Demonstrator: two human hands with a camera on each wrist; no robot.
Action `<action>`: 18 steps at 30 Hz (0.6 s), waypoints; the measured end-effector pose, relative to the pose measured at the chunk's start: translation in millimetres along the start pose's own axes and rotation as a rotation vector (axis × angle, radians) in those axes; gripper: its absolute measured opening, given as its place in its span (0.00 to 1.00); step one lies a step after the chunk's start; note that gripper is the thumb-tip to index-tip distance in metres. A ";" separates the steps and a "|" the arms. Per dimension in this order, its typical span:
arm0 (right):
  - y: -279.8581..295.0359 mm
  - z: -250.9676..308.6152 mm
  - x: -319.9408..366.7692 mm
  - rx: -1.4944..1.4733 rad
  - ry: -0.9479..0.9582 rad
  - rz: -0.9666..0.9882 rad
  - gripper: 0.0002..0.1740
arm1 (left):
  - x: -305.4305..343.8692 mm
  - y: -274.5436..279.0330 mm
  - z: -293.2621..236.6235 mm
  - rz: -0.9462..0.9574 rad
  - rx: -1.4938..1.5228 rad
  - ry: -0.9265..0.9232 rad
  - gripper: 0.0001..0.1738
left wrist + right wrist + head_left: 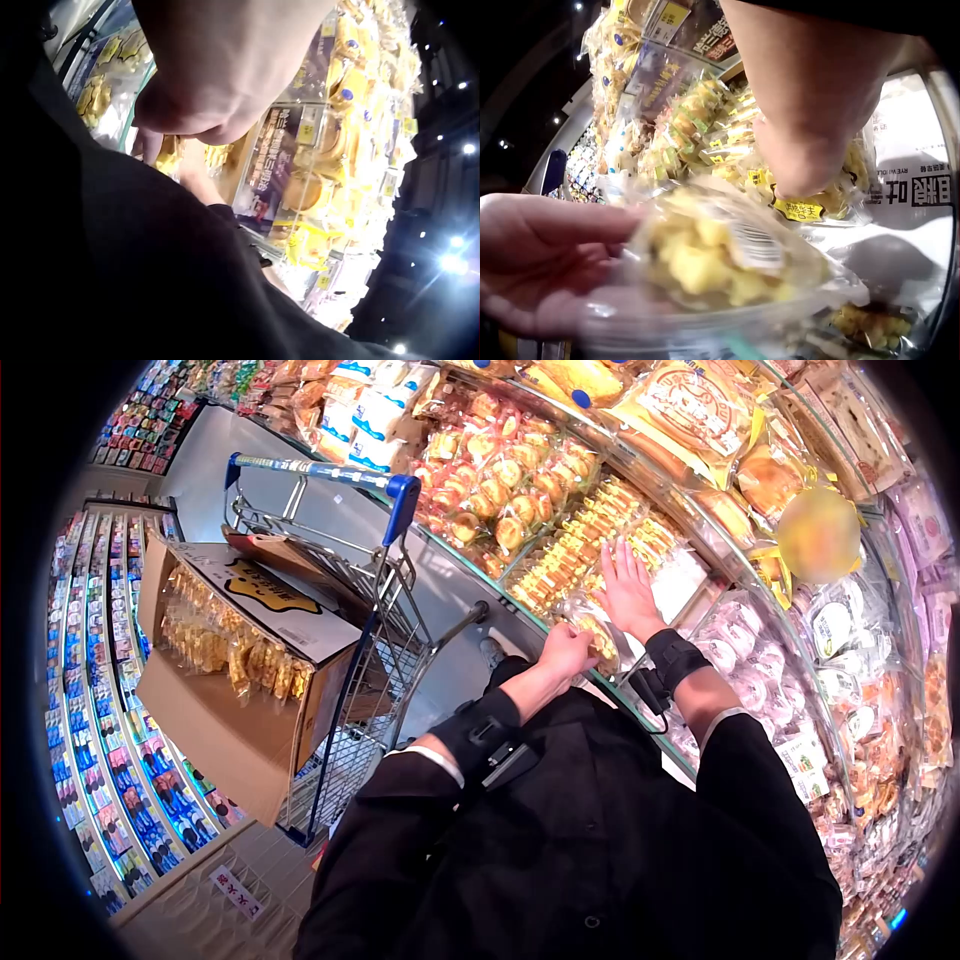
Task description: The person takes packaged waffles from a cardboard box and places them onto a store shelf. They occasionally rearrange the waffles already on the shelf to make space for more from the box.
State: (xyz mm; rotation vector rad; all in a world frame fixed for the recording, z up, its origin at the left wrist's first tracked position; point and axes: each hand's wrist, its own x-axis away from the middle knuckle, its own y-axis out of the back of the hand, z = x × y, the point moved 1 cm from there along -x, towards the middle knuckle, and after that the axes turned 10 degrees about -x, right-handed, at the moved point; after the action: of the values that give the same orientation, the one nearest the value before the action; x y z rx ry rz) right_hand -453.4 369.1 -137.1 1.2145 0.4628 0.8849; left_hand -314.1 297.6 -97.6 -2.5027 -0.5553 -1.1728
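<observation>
My left hand point(566, 654) pinches a clear plastic bag of yellow baked pieces point(705, 255) by its edge, at the front of the display bin. A white barcode label shows on the bag. With fingers straight, my right hand point(629, 592) rests on the rows of packaged yellow waffles point(575, 555) just beyond. In the right wrist view, that hand lies against a waffle pack with a yellow-and-black label point(802, 210). The left wrist view shows mostly the back of my left hand point(225, 67), which hides the bag.
On my left stands a shopping cart point(400, 510) carrying an open cardboard box point(220, 710) with more yellow bags inside. A glass divider point(700, 510) borders the bin, with packaged breads point(690, 410) behind it. Wrapped pale packs point(745, 640) sit to the right.
</observation>
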 end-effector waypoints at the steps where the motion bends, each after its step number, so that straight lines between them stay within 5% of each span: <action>1: 0.1 -0.6 -0.4 -0.017 0.012 0.002 0.45 | -15.7 -5.5 7.6 -0.041 -0.022 0.029 0.09; 5: -0.3 1.2 -1.7 -0.025 -0.025 0.014 0.47 | -90.2 -25.6 57.0 -0.359 -0.123 -0.146 0.11; 11: -1.1 -2.4 -1.7 -0.051 -0.016 0.008 0.43 | -79.6 -48.8 42.1 -0.529 -0.004 -0.152 0.30; 15: 1.3 -4.5 -2.6 -0.117 -0.029 0.014 0.39 | -79.4 -43.1 27.5 -0.289 0.143 -0.061 0.35; 18: 6.7 -7.8 0.1 -0.222 0.008 0.007 0.35 | -79.4 -39.4 21.2 0.006 0.333 0.142 0.21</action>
State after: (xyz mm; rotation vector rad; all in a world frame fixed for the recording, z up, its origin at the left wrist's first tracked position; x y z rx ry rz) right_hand -461.3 374.4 -133.2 1.0107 0.3562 0.9217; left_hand -365.4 324.8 -167.9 -2.1228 -0.6449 -1.1401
